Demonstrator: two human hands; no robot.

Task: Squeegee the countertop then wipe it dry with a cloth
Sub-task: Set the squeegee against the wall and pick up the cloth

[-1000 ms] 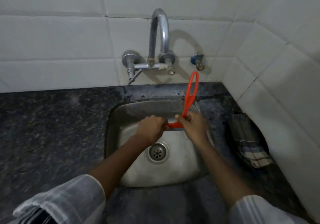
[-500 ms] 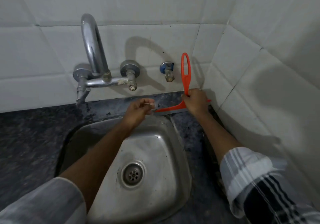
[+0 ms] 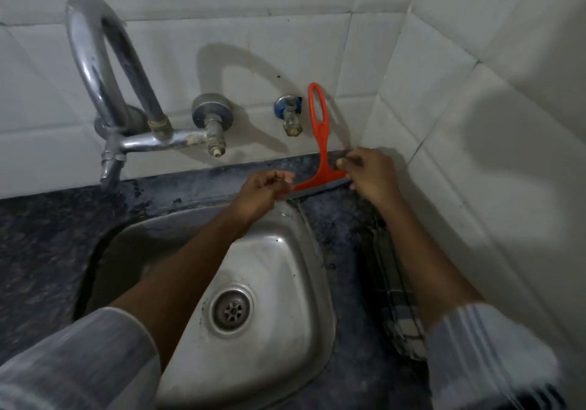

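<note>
Here, both arms reach over the sink [image 3: 285, 270]; left hand [image 3: 260, 192] and right hand [image 3: 369, 175], fingers curled, pinch the orange squeegee [image 3: 322, 159] blade ends on the table [image 3: 47, 235] by the back wall.

2 bare forearms; loose pale-grey sleeves [image 3: 79, 362], right w/ darker stripes.

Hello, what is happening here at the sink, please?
A person is setting an orange squeegee on the dark countertop behind the steel sink, near the tiled corner. The left hand pinches one end of its blade and the right hand grips the other end, with the handle standing up against the wall. A checked cloth lies on the counter to the right of the sink, not yet in use.
</note>
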